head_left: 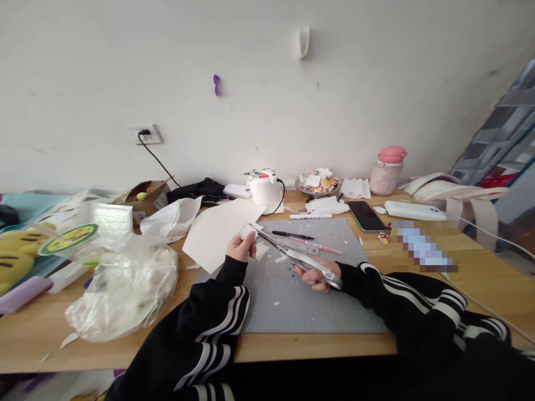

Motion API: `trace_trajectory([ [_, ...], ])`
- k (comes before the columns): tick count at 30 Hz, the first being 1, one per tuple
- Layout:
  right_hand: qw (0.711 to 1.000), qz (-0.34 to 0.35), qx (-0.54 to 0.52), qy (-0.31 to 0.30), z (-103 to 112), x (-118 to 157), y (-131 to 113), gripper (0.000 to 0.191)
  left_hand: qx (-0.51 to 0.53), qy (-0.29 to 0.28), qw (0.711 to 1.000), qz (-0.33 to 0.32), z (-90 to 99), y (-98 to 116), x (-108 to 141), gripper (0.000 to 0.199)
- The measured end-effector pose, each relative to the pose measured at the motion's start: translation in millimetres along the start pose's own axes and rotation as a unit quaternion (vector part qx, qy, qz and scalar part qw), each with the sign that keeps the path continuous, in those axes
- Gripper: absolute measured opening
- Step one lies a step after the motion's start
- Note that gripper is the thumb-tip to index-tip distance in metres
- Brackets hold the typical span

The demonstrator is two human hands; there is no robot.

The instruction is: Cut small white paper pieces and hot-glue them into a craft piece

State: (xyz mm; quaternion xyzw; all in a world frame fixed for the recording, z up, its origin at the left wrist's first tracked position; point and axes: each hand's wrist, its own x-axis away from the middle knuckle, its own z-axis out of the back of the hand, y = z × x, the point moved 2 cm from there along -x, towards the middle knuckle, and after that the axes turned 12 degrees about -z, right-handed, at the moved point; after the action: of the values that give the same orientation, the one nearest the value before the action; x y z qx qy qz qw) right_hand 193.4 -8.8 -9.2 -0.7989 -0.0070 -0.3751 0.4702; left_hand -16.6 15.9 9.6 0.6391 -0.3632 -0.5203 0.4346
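Above the gray mat [309, 312], the left hand [241, 247] pinches white, dark-dotted paper [244, 230]; the right hand [314, 277] grips long gray scissors [307, 259].

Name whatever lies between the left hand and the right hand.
In the head view, the scissors, held in the right hand, stretch toward the left hand above the gray mat; a small white piece also shows there.

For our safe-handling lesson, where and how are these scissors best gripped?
Take the scissors by the handles, probably best from the near right: the right hand grips there, that end is broad, and the narrow blades point away, toward the left hand and its small white piece.
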Motion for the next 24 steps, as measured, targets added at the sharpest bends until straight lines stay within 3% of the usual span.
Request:
trace_trajectory([
  [10, 1.0, 0.01, 0.0, -0.029, 3.3, -0.9, 1.5, 0.062, -0.054, -0.013, 0.998, -0.038, 2.1, 4.9, 1.1, 0.032],
  [24, 1.0, -0.006, 0.012, -0.018, 7.9, -4.6, 5.2, 0.048, 0.038, 0.008, 0.999, 0.033, -1.0, -2.6, -0.6, 0.031],
])
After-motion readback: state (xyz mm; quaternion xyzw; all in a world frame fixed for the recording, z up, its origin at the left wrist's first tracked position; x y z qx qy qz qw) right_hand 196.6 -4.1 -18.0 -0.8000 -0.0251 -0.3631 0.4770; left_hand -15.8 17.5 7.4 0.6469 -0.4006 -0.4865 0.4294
